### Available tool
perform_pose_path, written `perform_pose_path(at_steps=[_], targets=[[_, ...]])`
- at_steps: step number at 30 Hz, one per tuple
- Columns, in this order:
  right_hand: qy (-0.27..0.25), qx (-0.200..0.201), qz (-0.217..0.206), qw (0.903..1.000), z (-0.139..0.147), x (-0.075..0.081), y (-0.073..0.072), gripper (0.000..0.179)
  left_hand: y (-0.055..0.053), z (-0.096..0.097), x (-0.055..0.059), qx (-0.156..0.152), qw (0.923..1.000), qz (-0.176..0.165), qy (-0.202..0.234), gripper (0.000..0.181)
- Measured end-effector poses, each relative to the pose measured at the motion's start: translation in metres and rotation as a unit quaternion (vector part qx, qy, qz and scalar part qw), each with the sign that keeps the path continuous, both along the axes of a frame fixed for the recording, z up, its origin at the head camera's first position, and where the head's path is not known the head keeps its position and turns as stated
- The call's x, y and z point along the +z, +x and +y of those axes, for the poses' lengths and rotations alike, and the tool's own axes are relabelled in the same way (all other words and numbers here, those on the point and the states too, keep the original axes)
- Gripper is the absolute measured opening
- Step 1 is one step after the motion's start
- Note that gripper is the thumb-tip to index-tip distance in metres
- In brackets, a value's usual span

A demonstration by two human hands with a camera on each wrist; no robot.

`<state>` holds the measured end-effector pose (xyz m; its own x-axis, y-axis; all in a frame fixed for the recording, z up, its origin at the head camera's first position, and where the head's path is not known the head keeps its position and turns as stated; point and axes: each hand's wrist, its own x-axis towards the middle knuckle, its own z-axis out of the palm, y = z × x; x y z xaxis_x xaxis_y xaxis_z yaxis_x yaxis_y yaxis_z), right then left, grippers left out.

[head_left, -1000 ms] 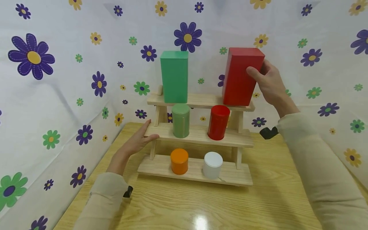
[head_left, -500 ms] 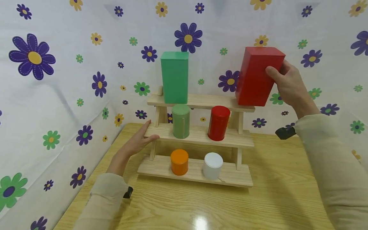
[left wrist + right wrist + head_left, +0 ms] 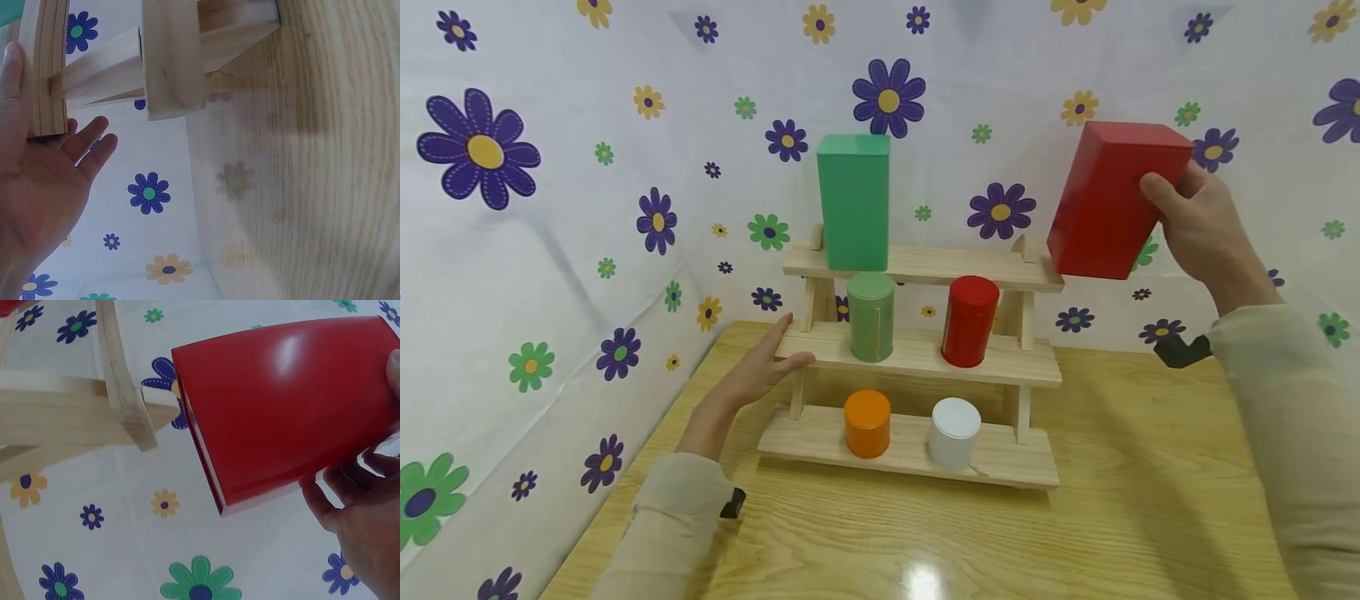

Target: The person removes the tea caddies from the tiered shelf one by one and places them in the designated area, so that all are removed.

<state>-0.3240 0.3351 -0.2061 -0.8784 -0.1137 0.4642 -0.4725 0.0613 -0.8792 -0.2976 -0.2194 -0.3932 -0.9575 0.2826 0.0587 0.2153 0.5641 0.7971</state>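
Head view shows your right hand (image 3: 1206, 229) gripping the red box (image 3: 1116, 200), thumb on its front face and fingers curled behind, holding it tilted in the air just off the right end of the top shelf (image 3: 940, 265); its lower left corner sits close beside the shelf's end, and whether the two touch you cannot tell from here. In the right wrist view the red box (image 3: 290, 403) hangs apart from the shelf's wooden upright (image 3: 125, 387), with flowered cloth showing through the gap between them. To the right of the rack there is bare table (image 3: 1150, 467) out to your sleeve, and the cloth wall stands behind. Your left hand (image 3: 760, 371) lies flat with fingers straight, touching the left end of the middle shelf (image 3: 917, 354); the left wrist view shows the palm (image 3: 37, 187) open against the rack's side board. On the top shelf the green box (image 3: 853, 202) stands upright near the left end. The middle shelf carries a green tin (image 3: 871, 317) and a red tin (image 3: 970, 321), well apart from each other. The bottom shelf holds an orange tin (image 3: 867, 423) and a white tin (image 3: 954, 432) near its front edge
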Motion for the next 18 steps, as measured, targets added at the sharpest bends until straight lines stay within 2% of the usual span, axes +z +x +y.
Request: perform_pose_path(at_steps=[9, 16, 18], targets=[[0.047, -0.062, -0.011, 0.9969, 0.028, -0.003, 0.006, 0.054, -0.001, -0.002, 0.001, 0.001, 0.9999, 0.006, -0.008, 0.097], [0.12, -0.127, 0.004, 0.9847, 0.04, -0.006, 0.007, 0.055, -0.001, -0.001, 0.002, 0.0, 1.0, 0.007, -0.001, 0.099], [0.118, -0.127, -0.002, 0.9848, 0.041, -0.007, 0.007, 0.056, -0.001, -0.001, 0.002, 0.004, 1.0, 0.009, 0.0, 0.1]])
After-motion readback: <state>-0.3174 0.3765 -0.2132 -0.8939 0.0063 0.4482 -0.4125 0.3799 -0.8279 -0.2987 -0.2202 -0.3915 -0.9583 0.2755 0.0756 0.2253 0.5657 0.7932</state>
